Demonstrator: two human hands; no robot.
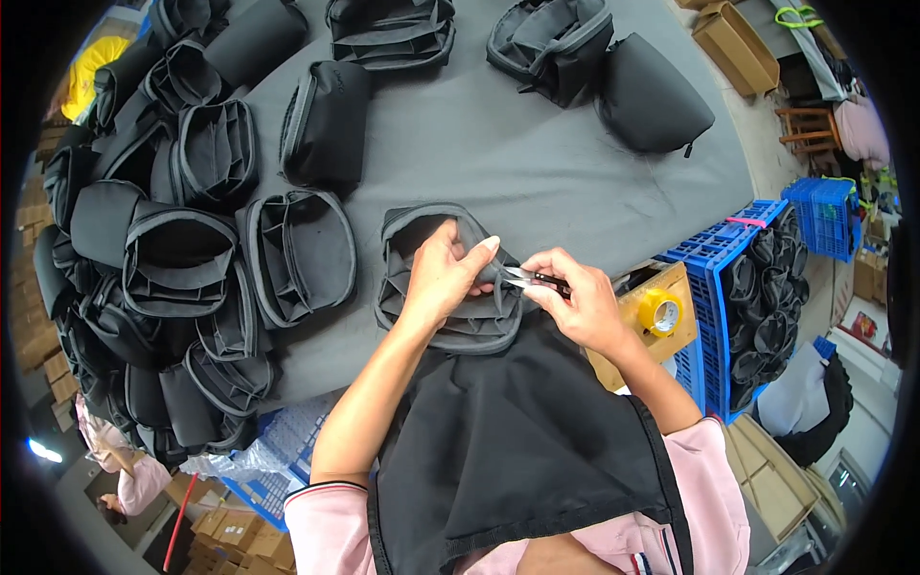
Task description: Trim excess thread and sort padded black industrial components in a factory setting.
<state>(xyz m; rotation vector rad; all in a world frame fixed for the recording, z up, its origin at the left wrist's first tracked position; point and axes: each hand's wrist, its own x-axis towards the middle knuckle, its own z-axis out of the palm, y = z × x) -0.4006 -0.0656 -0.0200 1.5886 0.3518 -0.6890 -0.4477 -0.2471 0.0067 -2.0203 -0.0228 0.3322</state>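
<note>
In front of me on the grey table lies a black pouch, unzipped, with inner dividers showing. My left hand reaches into its opening, thumb raised and fingers gripping the pouch's edge; some fingertips are hidden inside. At the pouch's right rim my right hand is closed around small thread snips. Their silver blades point left toward the rim, close to my left fingers. Whether a thread lies between the blades is too small to tell.
Many similar black pouches crowd the table's left side; more stand at the far edge. On the right are a wooden box with yellow tape and a blue crate of black pouches. Another person is at lower left.
</note>
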